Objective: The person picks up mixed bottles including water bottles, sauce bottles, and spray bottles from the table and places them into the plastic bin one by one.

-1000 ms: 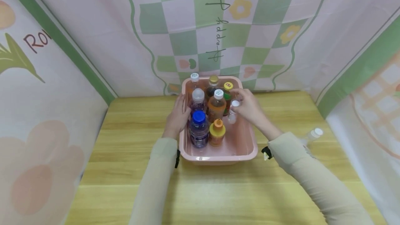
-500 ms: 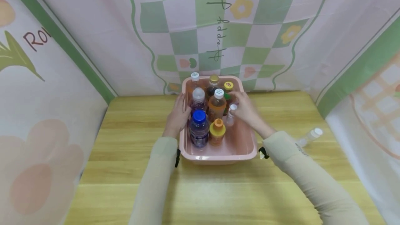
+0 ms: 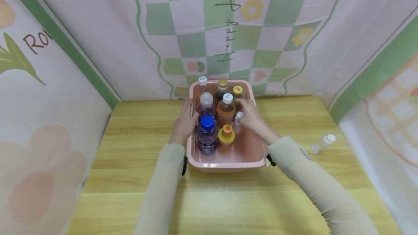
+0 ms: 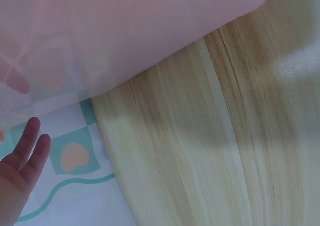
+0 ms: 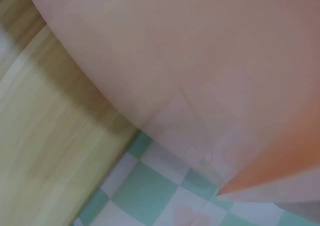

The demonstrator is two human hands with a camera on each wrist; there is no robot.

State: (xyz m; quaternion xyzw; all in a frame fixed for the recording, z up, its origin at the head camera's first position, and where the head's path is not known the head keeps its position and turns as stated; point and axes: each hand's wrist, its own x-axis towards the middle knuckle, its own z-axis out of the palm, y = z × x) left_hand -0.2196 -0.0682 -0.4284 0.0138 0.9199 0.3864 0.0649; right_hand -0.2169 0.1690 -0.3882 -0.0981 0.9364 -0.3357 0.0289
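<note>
A pink plastic tub point(image 3: 261, 155) holds several upright bottles. My right hand point(image 3: 249, 117) reaches over its right side and holds a small clear bottle with a white cap point(image 3: 239, 114) by the top; its lower part is inside the tub. Close by are an orange-drink bottle point(image 3: 225, 113) and a yellow squeeze bottle with an orange tip point(image 3: 226, 139). My left hand point(image 3: 185, 122) rests at the tub's left rim, thumb over the edge, its fingers point(image 4: 36, 158) fairly straight along the outside in the left wrist view. The tub's outer wall point(image 5: 150, 61) fills much of the right wrist view.
Along the tub's left stand a blue-capped bottle point(image 3: 207, 137) and a clear-capped bottle point(image 3: 206, 100). Gold-capped point(image 3: 222, 84) and yellow-capped bottles point(image 3: 237, 90) stand at the back. Another small white-capped bottle point(image 3: 323, 143) lies on the wooden table point(image 3: 137, 130). A patterned cloth point(image 3: 192, 17) hangs behind.
My right hand has moved left and slightly toward me with the small white-capped bottle, closer to the orange-drink bottle. The left hand has stayed at the rim.
</note>
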